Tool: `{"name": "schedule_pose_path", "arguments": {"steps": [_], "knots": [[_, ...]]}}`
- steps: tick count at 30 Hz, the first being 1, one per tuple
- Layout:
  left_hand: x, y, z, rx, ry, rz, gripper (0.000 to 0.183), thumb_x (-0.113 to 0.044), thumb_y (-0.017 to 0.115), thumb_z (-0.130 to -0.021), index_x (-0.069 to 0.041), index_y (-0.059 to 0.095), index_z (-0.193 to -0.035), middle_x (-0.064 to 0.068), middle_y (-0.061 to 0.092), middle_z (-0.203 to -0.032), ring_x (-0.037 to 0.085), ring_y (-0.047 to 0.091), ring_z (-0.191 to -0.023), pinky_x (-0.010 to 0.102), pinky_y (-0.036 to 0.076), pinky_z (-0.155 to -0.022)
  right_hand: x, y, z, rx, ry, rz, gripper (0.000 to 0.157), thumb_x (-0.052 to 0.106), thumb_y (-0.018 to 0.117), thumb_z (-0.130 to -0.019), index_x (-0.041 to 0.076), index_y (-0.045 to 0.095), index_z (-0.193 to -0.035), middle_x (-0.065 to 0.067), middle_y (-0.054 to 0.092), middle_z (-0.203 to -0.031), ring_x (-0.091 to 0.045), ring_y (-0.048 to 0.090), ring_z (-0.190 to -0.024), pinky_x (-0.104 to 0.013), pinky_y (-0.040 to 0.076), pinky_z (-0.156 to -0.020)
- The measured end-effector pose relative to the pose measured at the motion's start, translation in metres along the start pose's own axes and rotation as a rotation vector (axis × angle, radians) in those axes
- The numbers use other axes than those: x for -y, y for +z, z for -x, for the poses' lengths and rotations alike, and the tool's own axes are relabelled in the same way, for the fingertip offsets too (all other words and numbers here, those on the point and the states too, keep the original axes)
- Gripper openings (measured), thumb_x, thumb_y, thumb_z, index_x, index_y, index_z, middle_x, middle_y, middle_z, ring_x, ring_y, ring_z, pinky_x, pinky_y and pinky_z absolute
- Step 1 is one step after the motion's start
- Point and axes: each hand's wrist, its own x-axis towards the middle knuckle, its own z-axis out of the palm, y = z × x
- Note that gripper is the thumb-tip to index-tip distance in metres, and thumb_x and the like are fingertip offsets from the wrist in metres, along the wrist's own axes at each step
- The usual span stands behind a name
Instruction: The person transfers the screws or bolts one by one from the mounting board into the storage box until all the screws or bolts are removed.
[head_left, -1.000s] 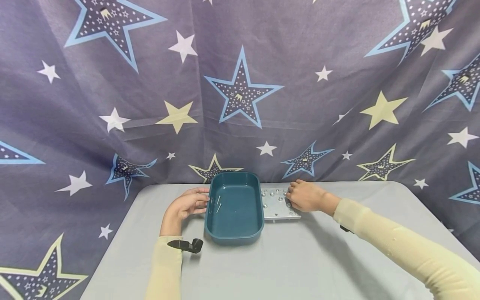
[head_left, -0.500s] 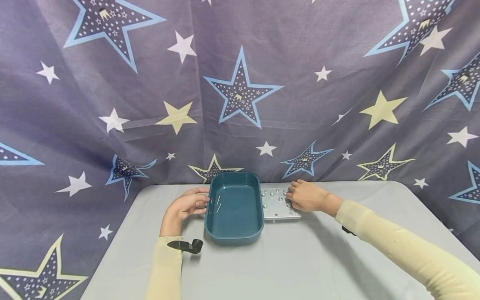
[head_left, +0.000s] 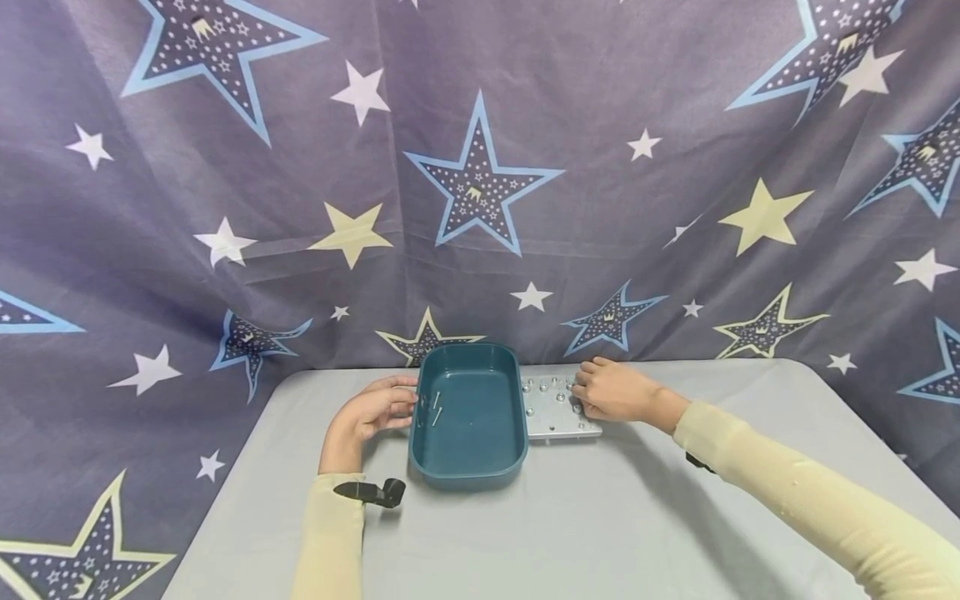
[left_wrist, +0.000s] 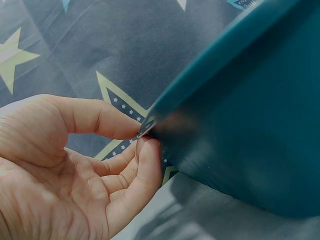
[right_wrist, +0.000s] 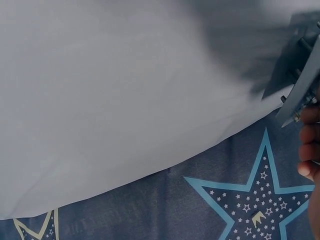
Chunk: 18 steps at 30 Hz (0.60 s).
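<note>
- The left hand [head_left: 371, 412] has its fingers bent in, thumb and fingertips meeting in a pinch on the side of the tray [head_left: 480, 442].
- The blue-green tray sits just to the right of that hand, between the two hands.
- Two screws [head_left: 437, 417] lie inside the tray, near the wall closest to the left hand.
- The right hand [head_left: 615, 392] is at the far right side of the metal plate [head_left: 551, 418], with its fingers curled; the tips are hidden, so I cannot tell what, if anything, they hold.
- The plate stretches from the right hand leftward to just beside the tray; whether it touches the tray, I cannot tell.
- Bolts [head_left: 560, 397] stand on the plate to the left of the right hand, and dark ends stick out from its underside.
- Both hands work above a pale table [head_left: 465, 542], with a star-patterned curtain [head_left: 480, 292] beyond them.
- Behind the left hand, a black strap [head_left: 381, 492] circles a pale yellow sleeve [head_left: 337, 542].
</note>
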Motion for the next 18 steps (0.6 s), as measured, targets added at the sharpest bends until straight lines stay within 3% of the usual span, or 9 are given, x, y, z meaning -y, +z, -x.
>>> {"name": "schedule_pose_path", "arguments": {"steps": [18], "knots": [[-0.0018, 0.0014, 0.0015, 0.012, 0.001, 0.018, 0.058, -0.001, 0.054, -0.093, 0.009, 0.034, -0.147, -0.001, 0.066, -0.091, 0.009, 0.065, -0.083, 0.028, 0.057, -0.078, 0.0001, 0.0011, -0.0002, -0.021, -0.002, 0.019, 0.010, 0.019, 0.063, -0.083, 0.012, 0.067, -0.090, 0.001, 0.063, -0.081, -0.019, 0.054, -0.078, -0.034, 0.049, -0.076]]}}
